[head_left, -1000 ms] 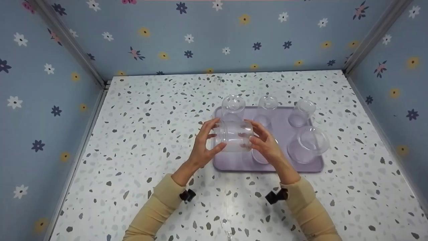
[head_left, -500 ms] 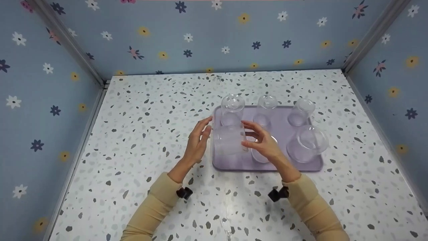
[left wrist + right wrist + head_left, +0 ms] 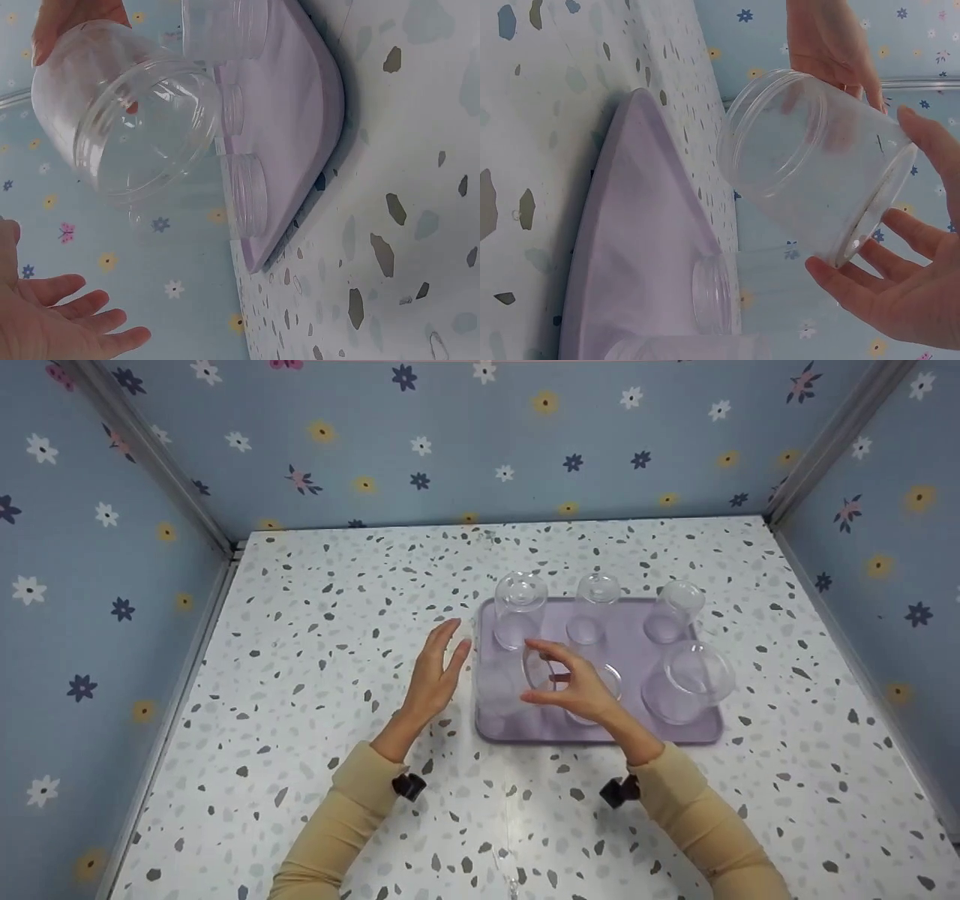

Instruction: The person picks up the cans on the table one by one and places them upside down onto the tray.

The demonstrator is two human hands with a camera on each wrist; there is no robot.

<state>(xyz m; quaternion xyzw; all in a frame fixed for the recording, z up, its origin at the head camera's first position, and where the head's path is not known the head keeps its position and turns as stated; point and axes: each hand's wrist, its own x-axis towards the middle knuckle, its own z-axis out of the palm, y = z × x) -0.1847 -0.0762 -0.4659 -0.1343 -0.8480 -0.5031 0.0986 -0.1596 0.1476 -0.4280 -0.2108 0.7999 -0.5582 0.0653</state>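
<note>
A clear plastic jar (image 3: 499,686) hangs tilted over the left front part of the lilac tray (image 3: 525,733), its threaded mouth facing down and leftward. My right hand (image 3: 577,686) grips it round the base, thumb on one side and fingers on the other. In the right wrist view, the jar (image 3: 817,157) is seen from the side, with its base by the fingertips. My left hand (image 3: 435,675) stays just left of the tray, fingers extended, apart from the jar and holding nothing.
Several more clear jars stand mouth-down on the tray: a back-left one (image 3: 520,611), a back-middle one (image 3: 598,607), a back-right one (image 3: 675,611) and a wide front-right one (image 3: 688,682). Another jar (image 3: 613,682) is partly hidden behind my right hand. Flower-patterned walls (image 3: 480,450) enclose the speckled table (image 3: 337,660).
Both hands held the jar sideways; the left hand has let go and moved left. My right hand has tipped the jar's mouth downward and lowered it toward the tray.
</note>
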